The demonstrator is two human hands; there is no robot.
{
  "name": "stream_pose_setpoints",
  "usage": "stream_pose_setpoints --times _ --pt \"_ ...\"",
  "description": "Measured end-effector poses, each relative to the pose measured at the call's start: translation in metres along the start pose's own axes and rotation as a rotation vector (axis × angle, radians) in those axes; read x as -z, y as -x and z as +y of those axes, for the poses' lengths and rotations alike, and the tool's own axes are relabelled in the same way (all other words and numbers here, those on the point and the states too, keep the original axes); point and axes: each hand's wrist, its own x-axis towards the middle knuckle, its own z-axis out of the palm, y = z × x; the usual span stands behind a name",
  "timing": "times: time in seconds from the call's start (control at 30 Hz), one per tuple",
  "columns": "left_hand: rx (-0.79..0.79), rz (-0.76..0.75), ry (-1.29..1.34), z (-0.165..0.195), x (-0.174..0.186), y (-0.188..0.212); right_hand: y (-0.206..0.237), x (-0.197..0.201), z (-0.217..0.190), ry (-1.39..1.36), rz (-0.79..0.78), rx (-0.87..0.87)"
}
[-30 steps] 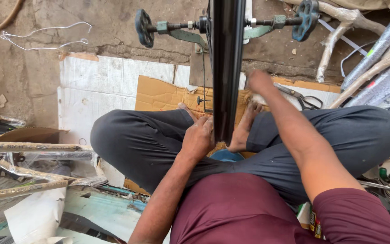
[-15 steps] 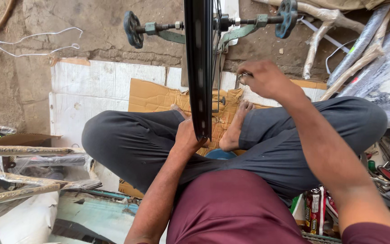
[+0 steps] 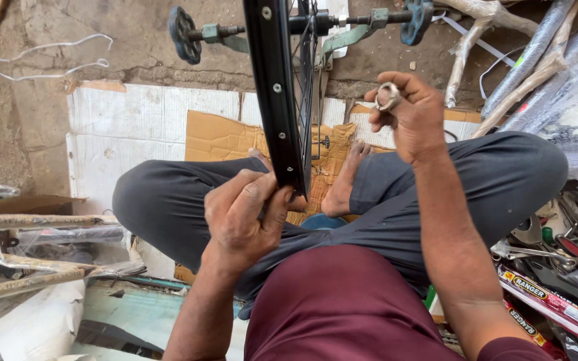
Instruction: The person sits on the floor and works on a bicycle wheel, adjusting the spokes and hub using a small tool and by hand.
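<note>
Black wheel rim [image 3: 277, 100] upright at the centre of the frame, steadied between my knees.

My left hand [image 3: 239, 217] is clamped around the rim's lower edge, just below centre. My right hand [image 3: 413, 117], raised at upper right, pinches a small metal ring [image 3: 388, 95] in its fingertips, close beside the spokes. The axle stand [image 3: 302, 27] crosses the top of the frame. I sit cross-legged on the floor over flattened cardboard [image 3: 225, 137], with wrapped tubes [image 3: 543, 60] at far right.

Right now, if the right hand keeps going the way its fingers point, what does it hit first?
Probably the wheel's spokes beside the black rim. The right hand, holding a small metal ring, points left toward them; depth unclear.
</note>
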Motion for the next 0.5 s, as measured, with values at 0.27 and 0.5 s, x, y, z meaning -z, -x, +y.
stream_pose_setpoints --times 0.27,0.5 --pt "0.156 0.341 0.436 -0.064 -0.03 0.019 0.017 -0.016 0.005 -0.155 -0.034 -0.181" --pt "0.73 0.182 0.697 -0.216 -0.147 0.048 0.009 -0.031 0.068 0.628 -0.054 -0.056"
